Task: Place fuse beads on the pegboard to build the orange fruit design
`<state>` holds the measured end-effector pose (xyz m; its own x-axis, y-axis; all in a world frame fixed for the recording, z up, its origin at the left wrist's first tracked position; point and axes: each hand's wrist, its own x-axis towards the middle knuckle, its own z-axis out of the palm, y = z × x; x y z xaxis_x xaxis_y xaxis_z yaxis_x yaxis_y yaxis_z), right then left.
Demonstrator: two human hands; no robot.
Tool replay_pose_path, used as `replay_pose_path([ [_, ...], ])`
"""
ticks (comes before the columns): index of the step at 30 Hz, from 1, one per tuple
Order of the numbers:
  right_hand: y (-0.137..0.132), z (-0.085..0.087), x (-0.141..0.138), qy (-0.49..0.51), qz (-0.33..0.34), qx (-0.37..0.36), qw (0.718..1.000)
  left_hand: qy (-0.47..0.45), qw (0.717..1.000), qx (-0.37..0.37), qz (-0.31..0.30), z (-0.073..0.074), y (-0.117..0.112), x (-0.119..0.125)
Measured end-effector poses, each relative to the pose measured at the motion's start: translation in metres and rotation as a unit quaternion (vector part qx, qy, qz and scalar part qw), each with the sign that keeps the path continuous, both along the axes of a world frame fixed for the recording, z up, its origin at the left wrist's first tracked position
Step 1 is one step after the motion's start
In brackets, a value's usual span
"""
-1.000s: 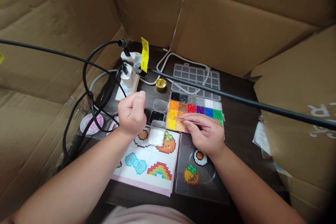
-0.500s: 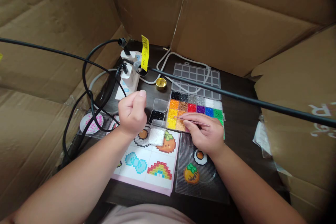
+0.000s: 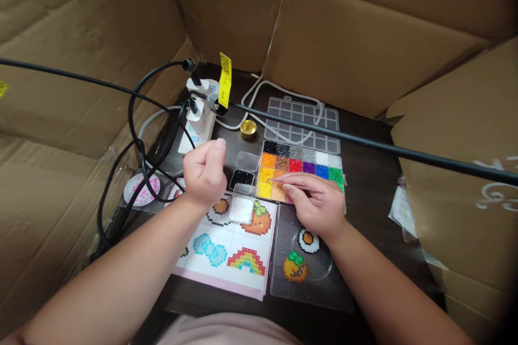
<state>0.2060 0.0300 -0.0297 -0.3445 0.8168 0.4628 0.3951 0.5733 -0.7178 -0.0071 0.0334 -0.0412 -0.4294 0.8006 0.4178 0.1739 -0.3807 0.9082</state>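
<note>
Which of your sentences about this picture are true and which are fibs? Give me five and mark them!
1. The right hand is holding tweezers. True.
2. The left hand is spread wide open. False: the left hand is closed like a fist.
3. A bead egg is on a board. True.
4. The rainbow is on the left arm. False: the rainbow is on the paper.
5. The gold tin is inside the bead box. False: the tin is on the table.
</note>
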Motion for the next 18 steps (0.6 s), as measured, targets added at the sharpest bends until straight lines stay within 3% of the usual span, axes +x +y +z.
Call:
replay_pose_path([
  [9, -0.003, 0.008, 0.002, 0.061, -0.054, -0.019, 0.996, -0.023, 1.000, -0.016, -0.010, -0.005, 0.000, -0.003],
  [18, -0.025, 0.054, 0.008, 0.158, -0.134, -0.013, 0.978, -0.009, 0.999, -0.036, -0.026, 0.002, -0.006, -0.003],
])
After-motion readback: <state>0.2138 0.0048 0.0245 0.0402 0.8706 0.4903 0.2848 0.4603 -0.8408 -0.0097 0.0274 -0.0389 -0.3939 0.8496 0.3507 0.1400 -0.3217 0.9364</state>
